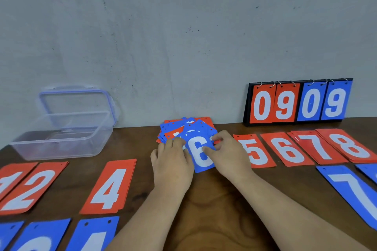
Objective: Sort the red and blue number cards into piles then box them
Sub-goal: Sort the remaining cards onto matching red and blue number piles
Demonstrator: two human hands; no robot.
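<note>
- The blue "6" card (199,156) is found mid-tabletop (204,199), its far end lying over the unsorted pile (179,128). Its long axis is pointed away from the person.
- Its right edge is pinched by the right hand (227,155), thumb on the face. Bent fingers of the left hand (173,158) are laid at its left edge; a grip there cannot be told.
- The bare spot left of the blue "7" pile (350,193), below the red "6" pile (289,151), is judged the likely target, nearer the right hand.
- "0909" is read on the scoreboard (297,102); the clear box (61,144) is left open far left.
</note>
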